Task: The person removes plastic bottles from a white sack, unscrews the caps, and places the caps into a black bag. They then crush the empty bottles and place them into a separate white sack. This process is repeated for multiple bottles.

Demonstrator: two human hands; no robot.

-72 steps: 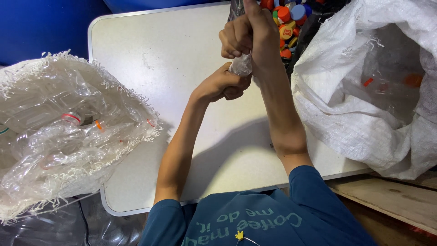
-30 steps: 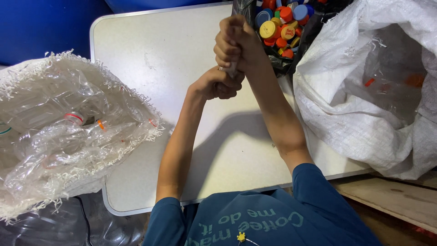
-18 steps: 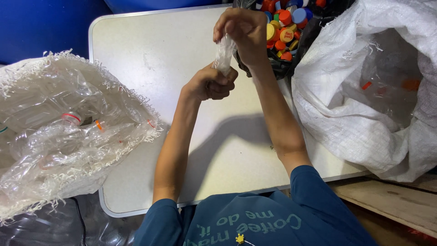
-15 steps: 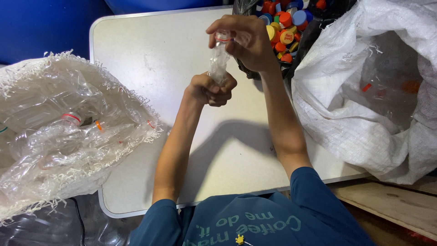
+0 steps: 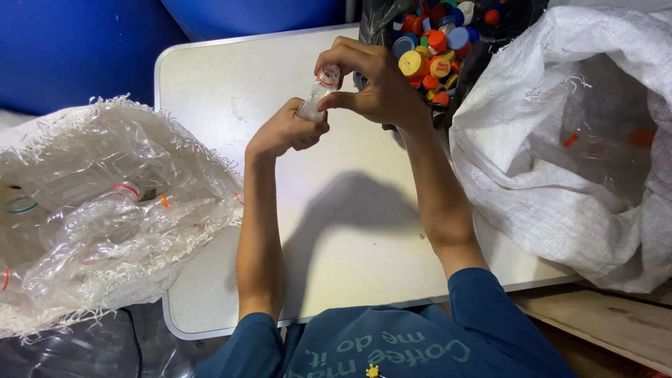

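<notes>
While the left hand (image 5: 285, 131) wraps closed around its lower body, a small clear plastic bottle (image 5: 316, 94) stands tilted above the white table (image 5: 231, 77). It looks crumpled, with a red ring at its open neck. The right hand (image 5: 374, 80) curls around that neck, thumb and fingers pinching it. Coloured caps (image 5: 432, 49) fill a dark bag just beyond; woven sacks (image 5: 560, 175) lie on both sides.

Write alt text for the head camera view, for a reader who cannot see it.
Two hands hold a small clear plastic bottle above a white table: the left hand grips its body, the right hand is at its neck. A black bag of coloured bottle caps sits behind, a sack of clear bottles to the left, a white woven sack to the right.
</notes>
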